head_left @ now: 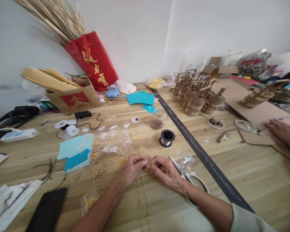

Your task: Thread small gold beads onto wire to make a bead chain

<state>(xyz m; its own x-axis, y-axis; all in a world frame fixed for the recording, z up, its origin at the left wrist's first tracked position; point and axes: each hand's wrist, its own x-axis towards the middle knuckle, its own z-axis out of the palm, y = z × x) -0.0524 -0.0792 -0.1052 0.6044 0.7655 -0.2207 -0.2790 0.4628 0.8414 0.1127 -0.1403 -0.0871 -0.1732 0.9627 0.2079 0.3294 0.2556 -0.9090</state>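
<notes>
My left hand (133,167) pinches a thin gold chain (145,193) between thumb and fingertips. Two strands of it, dotted with small beads, drop from the fingers toward the lower edge. Close beside it, my right hand (166,172) is closed with thumb and fingers curled together; whatever its fingertips hold is too small to make out. White-handled scissors (183,170) lie partly under my right wrist, blades pointing away. Small bags of gold findings (99,173) lie left of my hands. A black spool of clear thread (167,138) stands just beyond them.
A black strip (190,137) crosses the wooden table diagonally. Woven bamboo baskets (195,103) stand at the back right. At the right edge another person's hand (284,133) rests on cardboard. A phone (47,209), teal cards (77,149) and a red bag (94,61) are on the left.
</notes>
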